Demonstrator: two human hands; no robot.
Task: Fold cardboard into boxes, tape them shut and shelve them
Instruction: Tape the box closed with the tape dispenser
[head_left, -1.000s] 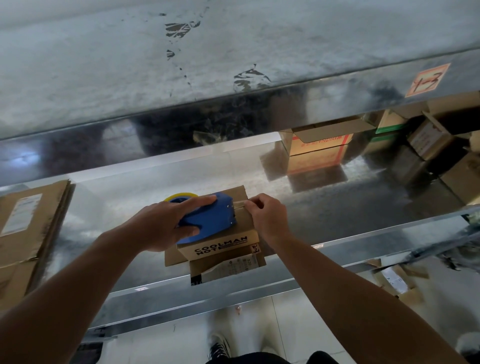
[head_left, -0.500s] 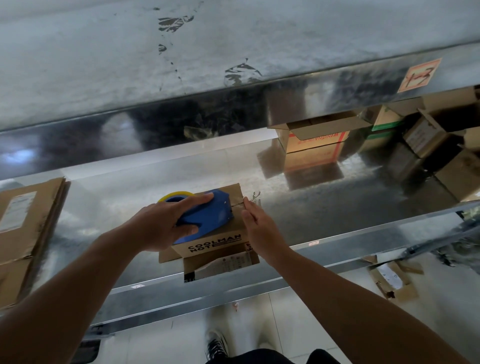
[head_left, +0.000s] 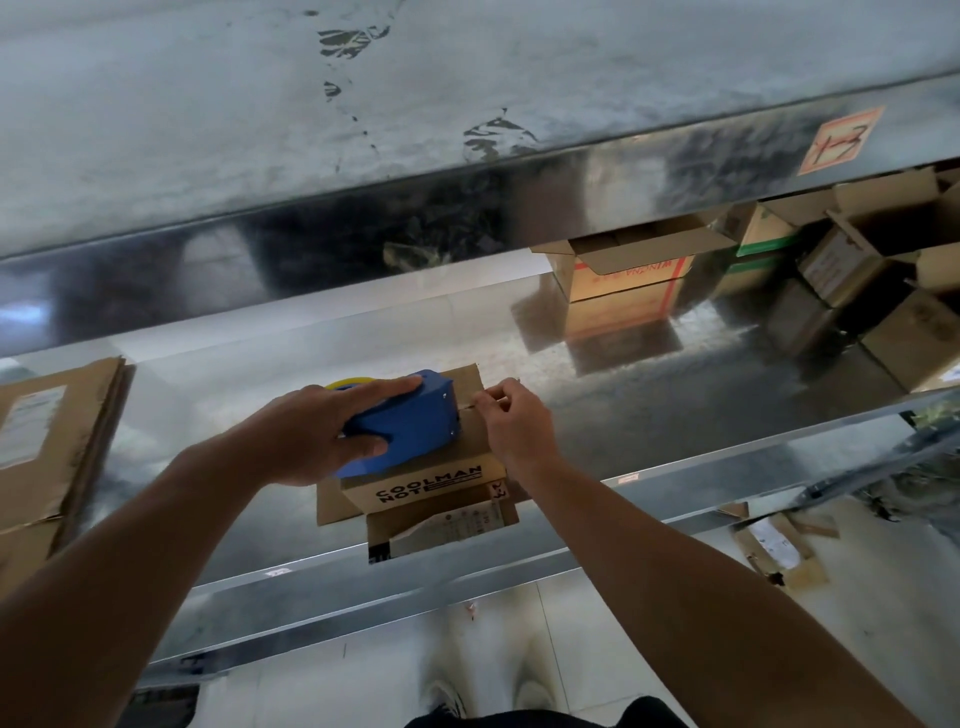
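Shiny metal shelf (head_left: 649, 415) before you: your left hand (head_left: 311, 431) grips the blue tape dispenser (head_left: 410, 421) on top of the small cardboard box (head_left: 431, 480), while your right hand (head_left: 511, 421) pinches the tape end (head_left: 475, 404) just beside it. Flattened cardboard (head_left: 47, 441) lies far left, open boxes (head_left: 623, 270) far right.

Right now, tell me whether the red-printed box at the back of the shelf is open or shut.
Open: the red-printed box has its top flaps spread outward, untaped; its contents are hidden.
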